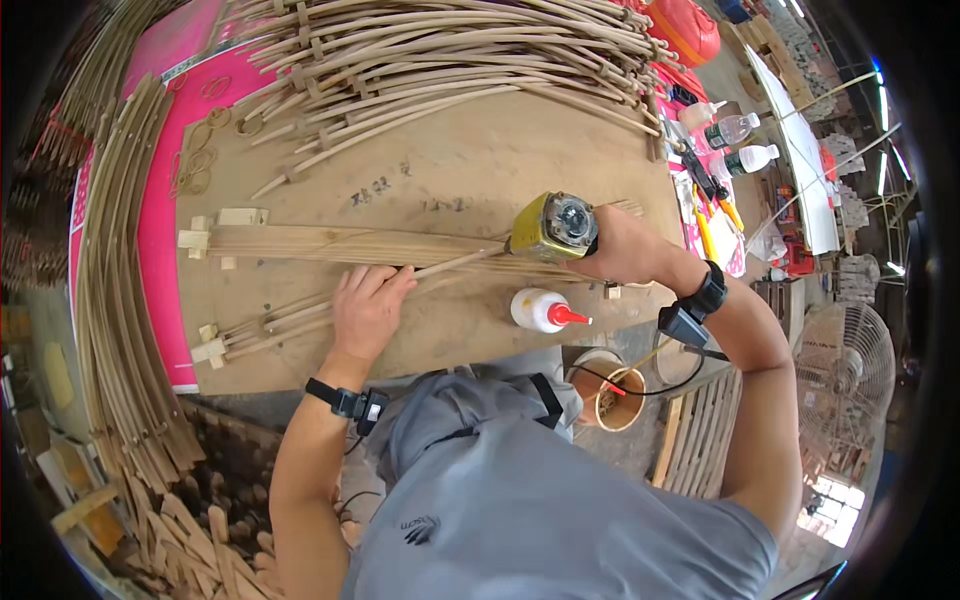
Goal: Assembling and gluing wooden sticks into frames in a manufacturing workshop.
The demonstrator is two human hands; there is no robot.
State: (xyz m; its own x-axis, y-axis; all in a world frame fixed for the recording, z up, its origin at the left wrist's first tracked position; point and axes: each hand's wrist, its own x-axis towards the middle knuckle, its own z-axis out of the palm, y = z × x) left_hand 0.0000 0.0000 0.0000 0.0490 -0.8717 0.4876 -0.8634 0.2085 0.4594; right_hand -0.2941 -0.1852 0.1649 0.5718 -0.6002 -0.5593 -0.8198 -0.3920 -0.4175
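My right hand [630, 245] is closed around a yellow nail gun [545, 225] with a round dark top. The gun stands over thin wooden strips [340, 243] lying across the brown board [480, 135]. To its left, my left hand [370, 310] is closed on a slender wooden rod [455, 264], whose right end runs up to the gun. More thin strips [275, 335] extend from under the left hand to a small wooden block [208, 348]. A white glue bottle [535, 309] with a red nozzle lies on the board, between my hands and nearer my body.
Many curved wooden frames [450, 60] are piled at the far side. Long bent strips [125, 270] hang over the left edge. Plastic bottles [750, 158] and hand tools [708, 225] lie at the right. A bucket [610, 400] stands below the board; a fan [840, 370] is farther right.
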